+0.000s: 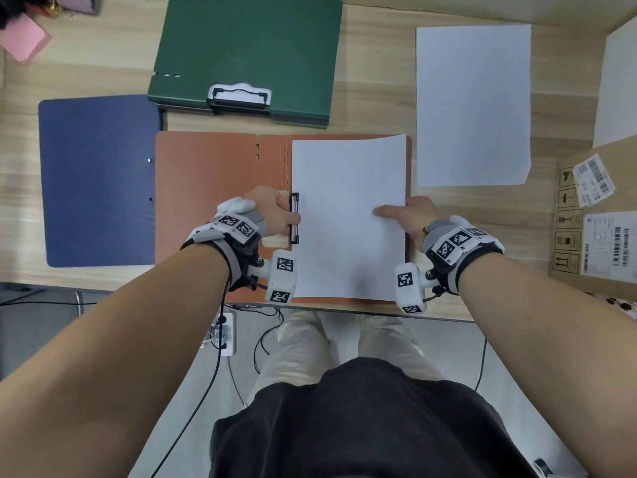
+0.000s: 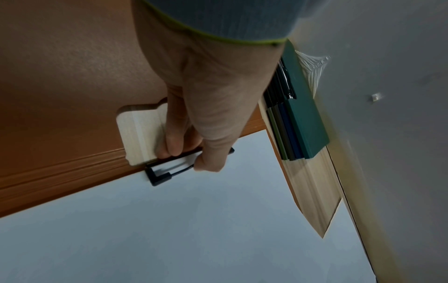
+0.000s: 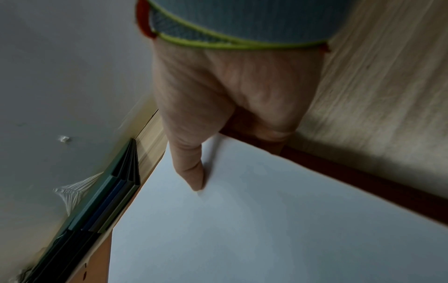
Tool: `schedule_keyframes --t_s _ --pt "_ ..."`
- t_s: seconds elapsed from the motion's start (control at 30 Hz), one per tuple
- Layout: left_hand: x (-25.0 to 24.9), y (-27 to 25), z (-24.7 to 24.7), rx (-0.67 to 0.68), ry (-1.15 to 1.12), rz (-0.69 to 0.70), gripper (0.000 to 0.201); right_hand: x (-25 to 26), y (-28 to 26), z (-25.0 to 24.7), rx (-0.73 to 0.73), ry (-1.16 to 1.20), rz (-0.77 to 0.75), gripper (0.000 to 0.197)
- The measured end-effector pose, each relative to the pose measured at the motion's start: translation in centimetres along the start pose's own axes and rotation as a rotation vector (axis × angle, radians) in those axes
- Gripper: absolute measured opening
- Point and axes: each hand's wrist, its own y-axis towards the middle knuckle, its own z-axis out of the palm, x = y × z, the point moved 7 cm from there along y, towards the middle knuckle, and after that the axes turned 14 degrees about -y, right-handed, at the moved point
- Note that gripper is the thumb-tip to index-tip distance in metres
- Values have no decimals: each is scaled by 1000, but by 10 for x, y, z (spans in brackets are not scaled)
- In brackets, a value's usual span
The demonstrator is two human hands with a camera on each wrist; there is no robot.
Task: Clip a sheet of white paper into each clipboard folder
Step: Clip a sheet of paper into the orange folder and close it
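l hand (image 1: 272, 212) is curled on the clip (image 1: 293, 218) of the orange folder (image 1: 213, 181), fingers wrapped over its pale plate and black wire bar, clamped on it; in the l wrist view the thumb (image 2: 211, 153) sits on the wire by the paper's edge; can't tell if the clip is lifted or down; r hand (image 1: 410, 215) pinches the right edge of the white sheet (image 1: 348, 236), thumb on top pressing it, other fingers tucked under the edge; the 2 hands are apart, one at each side of the sheet; sheet lies on the right half of the open orange folder, its left edge at the clip, the far right corner slightly raised; orange folder sits at the near edge of the wooden desk (image 1: 372, 108); left of it, touching or slightly overlapped, a blue folder (image 1: 96, 181), open & flat; farther back a green folder (image 1: 248, 53) atop a stack of others, its clip facing near; right of the orange folder, apart from it, a spare white sheet (image 1: 472, 105) on the desk; cardboard boxes (image 1: 586, 236) w/ labels at far right; pink item (image 1: 24, 39) at far left corner; below the desk edge, a power strip (image 1: 224, 336) & cables on the floor.
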Motion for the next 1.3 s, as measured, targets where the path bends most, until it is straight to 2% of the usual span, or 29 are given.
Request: schedule_keyframes --t_s 0.43,0.57,0.7,0.87,0.97,1.13,1.17,1.2,1.3 --pt "-8 0 3 -82 243 9 29 0 4 -3 -10 -40 -5 22" --pt "-14 0 10 -97 316 23 24 0 5 -2 -10 -86 -3 28" --pt "-12 3 14 -126 340 58 29 -1 12 -8 -45 -177 7 45" --pt "-12 6 14 -128 371 85 35 -5 15 -25 -89 -299 48 46" --pt "-13 5 13 -108 388 73 31 -19 21 -40 -108 -312 96 40" --pt "-12 2 21 1 393 -34 40 -15 5 -57 -192 -484 96 35" --pt "-9 3 21 8 389 -38 46 -9 -1 -56 -190 -517 78 32" --pt "-10 3 16 -16 406 -28 53 2 -5 -54 -191 -553 48 29" --pt "-11 1 -5 -118 446 1 46 45 -17 -40 -174 -558 -78 13"
